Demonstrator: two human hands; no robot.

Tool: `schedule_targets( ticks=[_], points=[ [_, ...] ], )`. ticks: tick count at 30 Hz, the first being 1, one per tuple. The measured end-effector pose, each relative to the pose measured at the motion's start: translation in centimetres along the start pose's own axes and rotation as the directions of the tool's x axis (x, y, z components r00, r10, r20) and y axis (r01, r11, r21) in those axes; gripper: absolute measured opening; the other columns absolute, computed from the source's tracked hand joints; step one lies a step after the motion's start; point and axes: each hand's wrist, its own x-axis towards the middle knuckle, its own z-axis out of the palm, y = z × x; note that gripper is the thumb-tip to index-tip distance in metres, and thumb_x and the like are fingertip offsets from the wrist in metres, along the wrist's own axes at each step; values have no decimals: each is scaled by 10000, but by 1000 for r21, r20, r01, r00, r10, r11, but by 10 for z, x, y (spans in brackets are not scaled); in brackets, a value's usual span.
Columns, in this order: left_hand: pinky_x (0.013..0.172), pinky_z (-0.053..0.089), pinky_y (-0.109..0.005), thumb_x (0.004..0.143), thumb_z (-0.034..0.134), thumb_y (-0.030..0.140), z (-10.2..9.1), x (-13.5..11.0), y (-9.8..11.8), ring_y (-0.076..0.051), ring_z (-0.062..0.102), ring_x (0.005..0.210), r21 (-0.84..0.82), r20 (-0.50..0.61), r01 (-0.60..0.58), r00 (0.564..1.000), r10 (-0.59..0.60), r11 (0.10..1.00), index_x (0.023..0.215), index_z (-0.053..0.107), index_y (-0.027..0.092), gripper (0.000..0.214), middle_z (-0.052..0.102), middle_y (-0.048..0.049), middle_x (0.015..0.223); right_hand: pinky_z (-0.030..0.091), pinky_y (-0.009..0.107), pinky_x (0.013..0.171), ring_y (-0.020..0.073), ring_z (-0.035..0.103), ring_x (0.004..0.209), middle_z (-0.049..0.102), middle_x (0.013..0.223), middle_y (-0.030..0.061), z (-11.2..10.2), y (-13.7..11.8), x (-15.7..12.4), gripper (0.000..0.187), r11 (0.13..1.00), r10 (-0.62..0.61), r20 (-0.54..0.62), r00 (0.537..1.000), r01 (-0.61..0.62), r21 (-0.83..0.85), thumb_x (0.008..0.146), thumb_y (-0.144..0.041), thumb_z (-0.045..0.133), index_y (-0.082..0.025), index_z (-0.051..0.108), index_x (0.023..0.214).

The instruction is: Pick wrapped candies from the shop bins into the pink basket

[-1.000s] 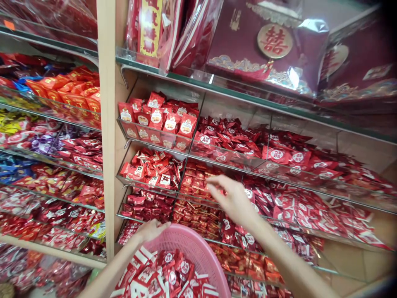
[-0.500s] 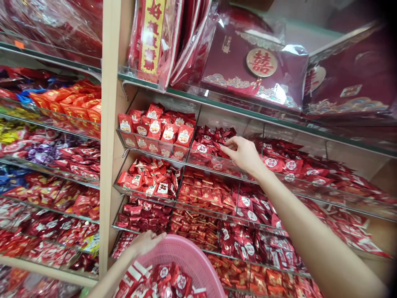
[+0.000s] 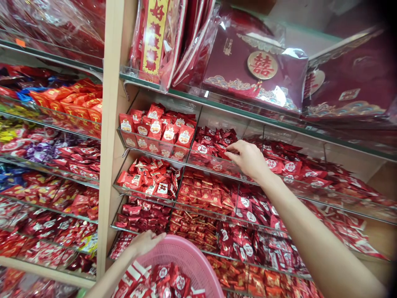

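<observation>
My left hand [image 3: 145,243] grips the rim of a round pink plastic basket [image 3: 189,248] low in the view. Inside the basket lie several red sweet packets [image 3: 164,275], some with white round labels and some with white strips. My right hand [image 3: 248,159] reaches into an upper shelf bin, thumb and fingers drawn together at the edge of a heap of dark red wrapped sweets [image 3: 211,142]. Its fingertips meet the wrappers there; whether a packet is pinched between them is hidden.
Clear-fronted bins of red packets [image 3: 169,134] fill the shelves. A wooden upright [image 3: 112,136] separates them from the sweets on the left. Above runs a glass shelf edge [image 3: 186,96] under maroon gift bags [image 3: 254,70] and a red-and-yellow banner [image 3: 154,41].
My right hand has shifted slightly to the right over the same bin. My left hand and the basket have hardly moved.
</observation>
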Motion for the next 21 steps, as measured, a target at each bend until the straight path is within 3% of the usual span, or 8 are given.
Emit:
schedule_targets(
  ticks=[7, 14, 18, 21],
  points=[
    [554, 325, -275, 641, 292, 779, -7, -8, 4, -251, 596, 676, -1, -13, 9, 1000, -9, 1000, 574, 516, 194, 630, 647, -61, 674, 428, 275, 691, 179, 589, 763, 647, 853, 48, -1, 12, -1, 186, 999, -27, 31, 999, 26, 23, 796, -311, 540, -190, 662, 870],
    [558, 324, -276, 630, 260, 804, -5, -5, 4, -249, 595, 663, 9, 4, 1, 1000, -1, 1000, 536, 470, 198, 648, 627, -47, 623, 406, 277, 700, 187, 583, 807, 636, 867, 59, 5, 4, -3, 195, 989, -80, 13, 997, 81, -120, 837, -263, 473, -194, 653, 869],
    [588, 343, -281, 619, 262, 816, -4, -3, 0, -252, 600, 696, -20, -4, 16, 1000, -16, 1000, 581, 505, 198, 665, 642, -49, 642, 397, 284, 677, 194, 578, 788, 635, 831, 67, 6, 4, 1, 228, 987, -82, -57, 995, 73, -142, 856, -262, 436, -182, 649, 842],
    [578, 340, -279, 615, 267, 819, -5, -4, -1, -254, 601, 708, -35, -7, 28, 1000, -28, 999, 612, 529, 198, 675, 652, -55, 680, 401, 284, 655, 189, 579, 747, 639, 807, 60, 8, 10, 4, 219, 999, -12, -156, 988, 5, -46, 842, -287, 459, -184, 651, 819]
  ],
)
